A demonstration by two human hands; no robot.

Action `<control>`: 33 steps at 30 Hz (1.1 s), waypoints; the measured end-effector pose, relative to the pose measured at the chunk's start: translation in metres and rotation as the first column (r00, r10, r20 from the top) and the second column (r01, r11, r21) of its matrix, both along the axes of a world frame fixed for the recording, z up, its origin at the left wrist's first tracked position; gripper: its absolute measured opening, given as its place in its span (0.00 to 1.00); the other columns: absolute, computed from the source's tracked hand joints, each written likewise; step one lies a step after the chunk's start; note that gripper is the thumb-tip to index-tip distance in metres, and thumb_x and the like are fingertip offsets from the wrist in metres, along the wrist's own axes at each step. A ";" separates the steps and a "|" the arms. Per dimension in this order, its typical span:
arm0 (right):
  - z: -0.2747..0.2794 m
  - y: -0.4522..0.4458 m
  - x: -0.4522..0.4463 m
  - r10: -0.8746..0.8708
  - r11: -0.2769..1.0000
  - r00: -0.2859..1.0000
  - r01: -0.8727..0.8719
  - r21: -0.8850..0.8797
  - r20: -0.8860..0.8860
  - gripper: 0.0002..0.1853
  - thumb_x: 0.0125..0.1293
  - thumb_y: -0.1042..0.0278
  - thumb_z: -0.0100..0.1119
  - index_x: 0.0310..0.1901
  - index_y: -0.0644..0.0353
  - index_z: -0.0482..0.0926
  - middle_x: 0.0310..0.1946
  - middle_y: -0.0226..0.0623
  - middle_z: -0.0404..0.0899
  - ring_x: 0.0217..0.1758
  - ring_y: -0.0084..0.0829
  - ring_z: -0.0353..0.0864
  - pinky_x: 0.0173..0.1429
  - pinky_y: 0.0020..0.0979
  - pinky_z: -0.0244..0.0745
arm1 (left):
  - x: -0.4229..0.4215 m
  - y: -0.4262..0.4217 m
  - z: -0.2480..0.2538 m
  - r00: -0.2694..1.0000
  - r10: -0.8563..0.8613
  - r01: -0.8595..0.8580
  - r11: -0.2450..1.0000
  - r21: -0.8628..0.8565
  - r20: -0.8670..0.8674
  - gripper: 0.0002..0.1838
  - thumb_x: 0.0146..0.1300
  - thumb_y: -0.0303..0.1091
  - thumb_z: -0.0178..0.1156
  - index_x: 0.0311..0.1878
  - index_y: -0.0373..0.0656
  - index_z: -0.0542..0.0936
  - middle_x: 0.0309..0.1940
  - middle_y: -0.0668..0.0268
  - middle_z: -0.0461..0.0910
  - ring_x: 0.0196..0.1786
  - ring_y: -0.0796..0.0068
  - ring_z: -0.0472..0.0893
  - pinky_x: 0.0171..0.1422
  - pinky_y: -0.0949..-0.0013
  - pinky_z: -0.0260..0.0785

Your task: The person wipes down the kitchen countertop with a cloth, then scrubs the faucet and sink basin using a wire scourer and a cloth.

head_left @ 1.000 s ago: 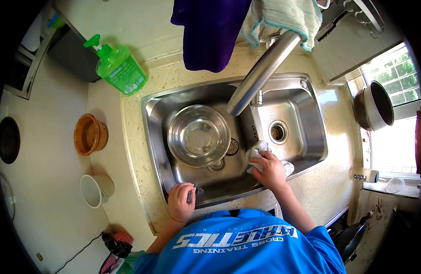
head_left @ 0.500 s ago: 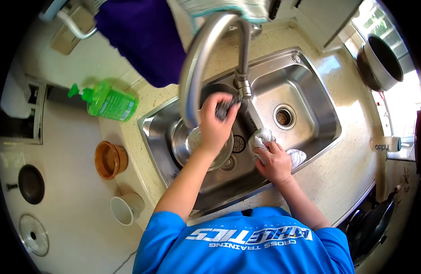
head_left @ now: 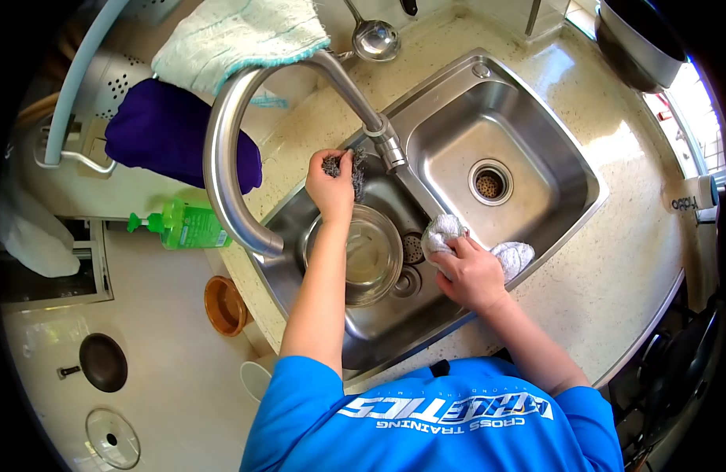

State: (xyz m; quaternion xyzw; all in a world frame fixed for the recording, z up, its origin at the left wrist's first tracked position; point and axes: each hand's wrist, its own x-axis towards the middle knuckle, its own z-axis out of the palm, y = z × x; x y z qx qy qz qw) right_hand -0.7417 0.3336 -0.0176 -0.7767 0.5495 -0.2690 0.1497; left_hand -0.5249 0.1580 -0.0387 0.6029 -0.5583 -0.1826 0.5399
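My left hand (head_left: 330,189) is closed on a dark grey scouring pad (head_left: 356,171) that looks like steel wool. It is over the back of the left basin of the steel sink (head_left: 482,169), beside the base of the tap (head_left: 230,161). Below that hand, in the same basin, lies a round glass-like bowl (head_left: 393,253), partly covered by my forearm. My right hand (head_left: 477,275) grips a crumpled white cloth (head_left: 444,236) at the divider between the basins. A second bunch of white cloth (head_left: 514,258) pokes out past it on the sink's front rim.
The tap arches high over the left side. A green soap bottle (head_left: 191,226), brown pot (head_left: 223,305) and white cup (head_left: 256,379) stand left of the sink. A purple cloth (head_left: 170,134) and white towel (head_left: 241,39) hang behind, near a ladle (head_left: 376,41). A pot (head_left: 642,43) sits far right.
The view has shifted, so the tap and soap bottle appear differently placed. My left hand has moved slightly back and left with the scouring pad. The right hand stays at the divider with its cloth.
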 end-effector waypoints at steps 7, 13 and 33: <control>0.004 0.000 0.000 0.009 1.000 1.000 -0.009 -0.012 -0.013 0.13 0.44 0.68 0.66 0.36 0.48 0.81 0.37 0.31 0.76 0.40 0.34 0.80 0.43 0.32 0.78 | -0.048 -0.010 0.021 0.992 -0.107 0.102 0.991 0.087 0.065 0.23 0.48 0.35 0.76 0.44 0.39 0.75 0.37 0.60 0.81 0.39 0.67 0.80 0.48 0.67 0.72; 0.003 0.000 0.002 0.000 1.000 1.000 -0.001 -0.023 -0.016 0.13 0.45 0.69 0.66 0.36 0.49 0.81 0.36 0.31 0.76 0.39 0.34 0.80 0.41 0.32 0.78 | -0.006 -0.019 0.010 0.912 -0.249 0.255 0.967 0.027 0.326 0.16 0.53 0.30 0.72 0.43 0.39 0.77 0.34 0.56 0.83 0.37 0.66 0.82 0.46 0.68 0.73; 0.003 0.000 0.000 0.007 1.000 1.000 -0.007 -0.007 -0.014 0.14 0.44 0.69 0.65 0.37 0.48 0.82 0.38 0.32 0.76 0.41 0.36 0.80 0.49 0.34 0.78 | -0.013 -0.018 -0.006 0.973 -0.232 0.232 0.972 0.041 -0.006 0.16 0.52 0.33 0.72 0.39 0.37 0.77 0.33 0.57 0.82 0.38 0.62 0.81 0.48 0.65 0.72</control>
